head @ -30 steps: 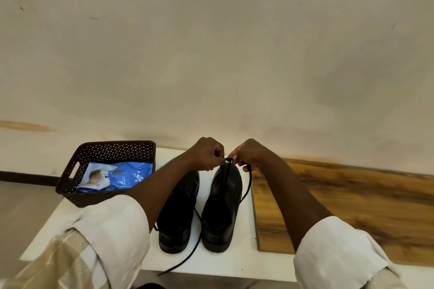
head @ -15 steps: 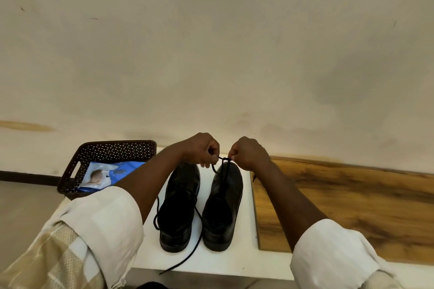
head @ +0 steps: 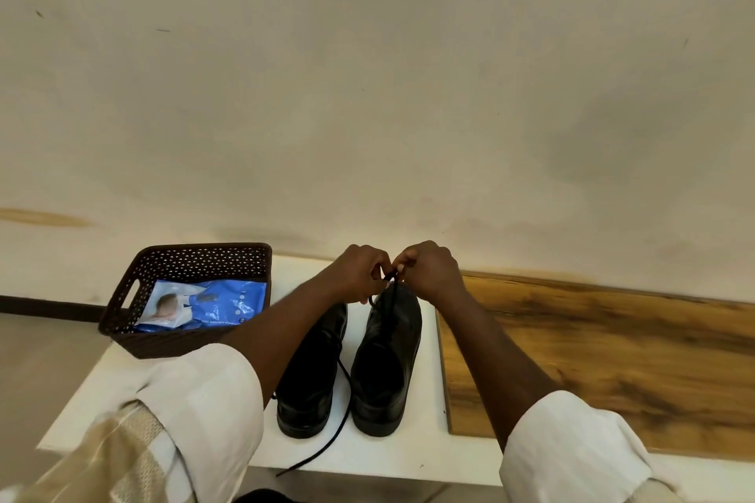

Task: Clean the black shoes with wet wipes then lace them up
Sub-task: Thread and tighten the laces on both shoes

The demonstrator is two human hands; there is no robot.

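Two black shoes stand side by side on the white table (head: 412,457), heels toward me. Over the far end of the right shoe (head: 386,359) my left hand (head: 359,272) and my right hand (head: 429,267) sit close together, each pinching part of its black lace (head: 390,282) between fingertips. The left shoe (head: 312,376) is partly hidden by my left forearm. A loose lace (head: 327,443) trails between the shoes and over the table's near edge. The blue wet wipes pack (head: 208,304) lies in the basket.
A dark brown perforated basket (head: 122,308) stands at the table's back left. A wooden board (head: 604,355) lies to the right of the shoes, along a plain cream wall. Floor shows at far left.
Both hands stay at the right shoe's lace; they drew a little apart half a second ago and are now close together again above the shoe's far end.
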